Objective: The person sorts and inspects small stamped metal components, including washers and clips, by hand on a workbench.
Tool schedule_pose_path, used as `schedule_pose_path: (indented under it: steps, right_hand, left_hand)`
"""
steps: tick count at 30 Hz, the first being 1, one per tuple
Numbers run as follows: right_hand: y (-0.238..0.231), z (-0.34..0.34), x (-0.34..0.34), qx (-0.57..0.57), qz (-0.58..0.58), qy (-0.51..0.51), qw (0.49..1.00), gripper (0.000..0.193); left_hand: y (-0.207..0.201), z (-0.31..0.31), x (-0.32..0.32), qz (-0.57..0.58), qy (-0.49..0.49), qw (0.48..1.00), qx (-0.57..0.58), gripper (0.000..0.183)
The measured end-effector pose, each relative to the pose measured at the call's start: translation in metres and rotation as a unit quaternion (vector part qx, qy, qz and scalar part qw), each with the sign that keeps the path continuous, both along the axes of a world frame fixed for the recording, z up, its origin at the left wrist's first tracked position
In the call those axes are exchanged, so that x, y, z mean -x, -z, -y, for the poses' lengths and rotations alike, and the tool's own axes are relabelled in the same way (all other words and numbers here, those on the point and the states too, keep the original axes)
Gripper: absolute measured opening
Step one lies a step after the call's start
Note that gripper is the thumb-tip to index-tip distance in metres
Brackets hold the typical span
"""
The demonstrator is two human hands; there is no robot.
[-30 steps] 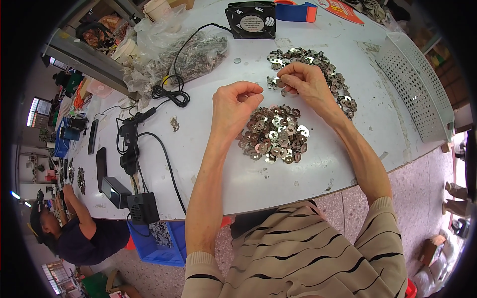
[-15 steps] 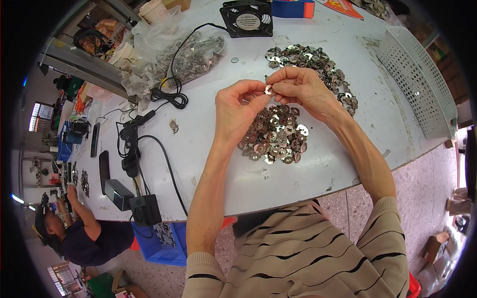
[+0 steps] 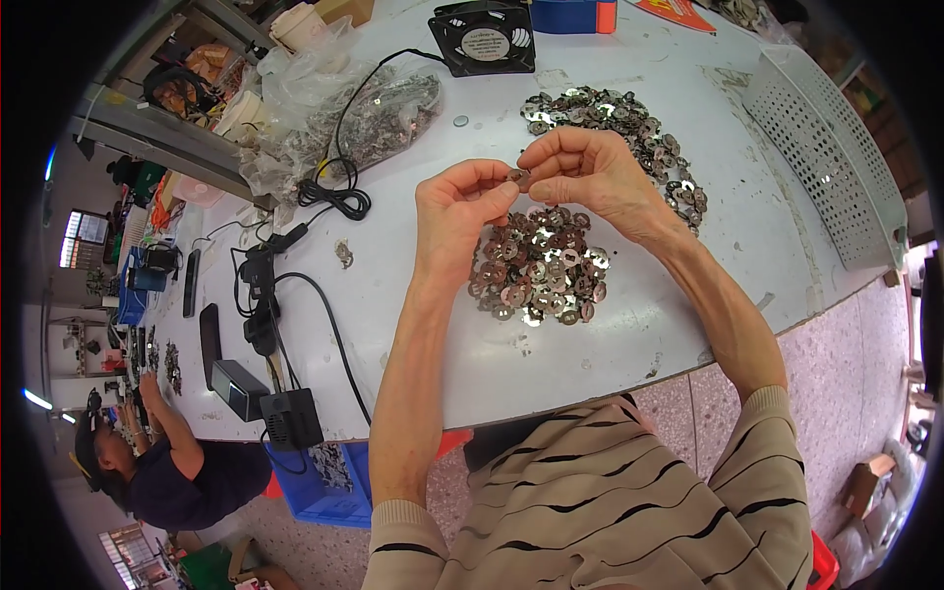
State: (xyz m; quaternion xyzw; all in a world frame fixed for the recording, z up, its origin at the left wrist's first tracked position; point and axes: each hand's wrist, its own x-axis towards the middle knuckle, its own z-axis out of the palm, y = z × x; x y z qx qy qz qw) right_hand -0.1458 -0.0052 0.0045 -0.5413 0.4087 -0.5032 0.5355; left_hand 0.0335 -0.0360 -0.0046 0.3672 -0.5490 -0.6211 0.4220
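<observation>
Between my two hands, over the table, is a small round metal disc [image 3: 518, 177]. My left hand [image 3: 460, 211] pinches it between thumb and fingers. My right hand [image 3: 588, 182] closes on its right side with thumb and forefinger, and the fingertips partly cover it. Just below my hands lies a heap of slotted metal discs [image 3: 546, 270], some shiny and some dull brown. Beyond my right hand spreads a second pile of metal discs [image 3: 629, 118], which look thicker and darker.
A grey perforated basket [image 3: 821, 147] stands at the right, a black fan [image 3: 482, 39] at the far side. Left are a plastic bag of metal parts [image 3: 379, 123], coiled black cable [image 3: 339, 200] and adapters [image 3: 290, 418]. A blue crate [image 3: 320, 482] sits below the edge; another person [image 3: 187, 477] works at far left.
The disc has moved slightly left with my left hand and turned from a bright glint to a duller look. My right thumb and forefinger have spread a little.
</observation>
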Motion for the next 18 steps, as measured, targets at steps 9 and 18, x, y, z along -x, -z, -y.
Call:
schedule_pose_path:
  steps: [9, 18]
  right_hand:
    - [0.011, 0.014, 0.022, 0.077, -0.129, 0.072, 0.986, 0.02]
    - [0.024, 0.012, 0.025, 0.2, -0.432, 0.112, 0.872, 0.02]
  left_hand:
    - [-0.011, 0.009, -0.022, 0.048, 0.085, 0.995, 0.026, 0.016]
    - [-0.026, 0.006, -0.034, 0.238, 0.18, 0.954, 0.038, 0.015]
